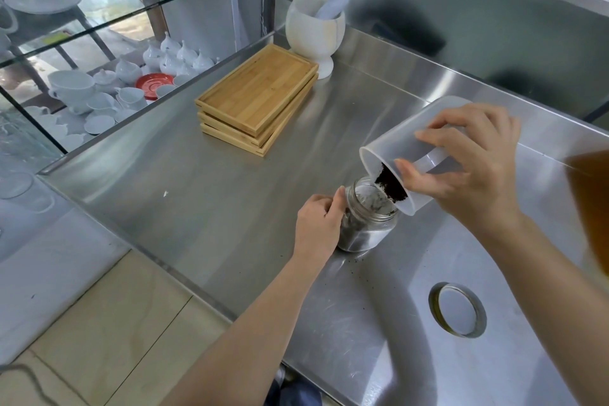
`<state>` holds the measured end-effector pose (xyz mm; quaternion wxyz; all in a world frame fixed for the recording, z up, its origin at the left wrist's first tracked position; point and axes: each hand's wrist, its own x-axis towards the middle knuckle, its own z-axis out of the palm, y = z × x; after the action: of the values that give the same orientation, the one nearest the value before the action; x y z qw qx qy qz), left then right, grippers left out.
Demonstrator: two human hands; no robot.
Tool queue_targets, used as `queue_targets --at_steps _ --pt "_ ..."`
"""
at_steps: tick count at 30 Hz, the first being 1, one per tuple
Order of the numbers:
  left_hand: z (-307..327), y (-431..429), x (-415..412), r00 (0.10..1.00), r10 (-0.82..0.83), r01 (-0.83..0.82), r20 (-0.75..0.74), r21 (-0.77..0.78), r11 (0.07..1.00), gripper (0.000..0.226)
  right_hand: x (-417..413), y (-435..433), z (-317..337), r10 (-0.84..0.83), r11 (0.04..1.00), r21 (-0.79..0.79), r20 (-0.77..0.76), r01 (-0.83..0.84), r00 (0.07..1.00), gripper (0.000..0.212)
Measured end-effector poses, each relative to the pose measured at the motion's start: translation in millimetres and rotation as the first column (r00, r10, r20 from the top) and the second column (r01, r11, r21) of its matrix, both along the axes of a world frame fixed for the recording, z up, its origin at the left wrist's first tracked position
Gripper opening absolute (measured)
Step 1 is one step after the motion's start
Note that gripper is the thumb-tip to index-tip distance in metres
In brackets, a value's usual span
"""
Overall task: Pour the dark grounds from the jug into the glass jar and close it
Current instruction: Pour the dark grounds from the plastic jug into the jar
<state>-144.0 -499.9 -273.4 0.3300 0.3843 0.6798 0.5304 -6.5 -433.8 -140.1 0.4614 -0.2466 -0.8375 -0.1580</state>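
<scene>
My right hand (474,168) wraps the jug (412,142), fingers curled through and around its handle, thumb pressed on the wall near the rim. The jug is thin translucent plastic; I judge it light and a little springy, so squeezing would flex the lip and scatter the pour. It is tipped steeply, its lip just over the mouth of the glass jar (365,221), and the dark grounds (390,186) slide down the inside wall in a clump. They look dry and loose, apt to go all at once.

My left hand (321,221) closes around the side of the jar, thumb up by the neck, holding it upright on the steel counter (197,191). Glass is stiff, smooth and breakable, and I judge it slippery on steel, so the grip belongs low on the body. A few specks lie on the counter beside it.

The lid (458,310) lies flat nearer to me, well apart from the jar; I would take it by its metal rim.
</scene>
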Motion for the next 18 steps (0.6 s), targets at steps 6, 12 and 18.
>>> queue_targets --at_steps 6,12,18 --pt "-1.7 0.3 -0.1 1.0 0.012 -0.012 -0.007 -0.001 1.0 0.057 -0.8 1.3 4.6 0.055 0.997 0.052 0.042 -0.057 0.998 0.031" --pt "-0.8 -0.3 -0.5 1.0 0.004 -0.004 -0.01 -0.012 1.0 0.055 -2.1 1.2 5.8 0.069 0.997 0.028 0.083 -0.072 0.994 0.036" --pt "-0.9 -0.8 0.0 1.0 0.004 -0.004 0.015 -0.011 1.0 0.053 -3.7 2.9 3.5 0.058 0.998 0.018 0.068 -0.059 0.996 0.04"
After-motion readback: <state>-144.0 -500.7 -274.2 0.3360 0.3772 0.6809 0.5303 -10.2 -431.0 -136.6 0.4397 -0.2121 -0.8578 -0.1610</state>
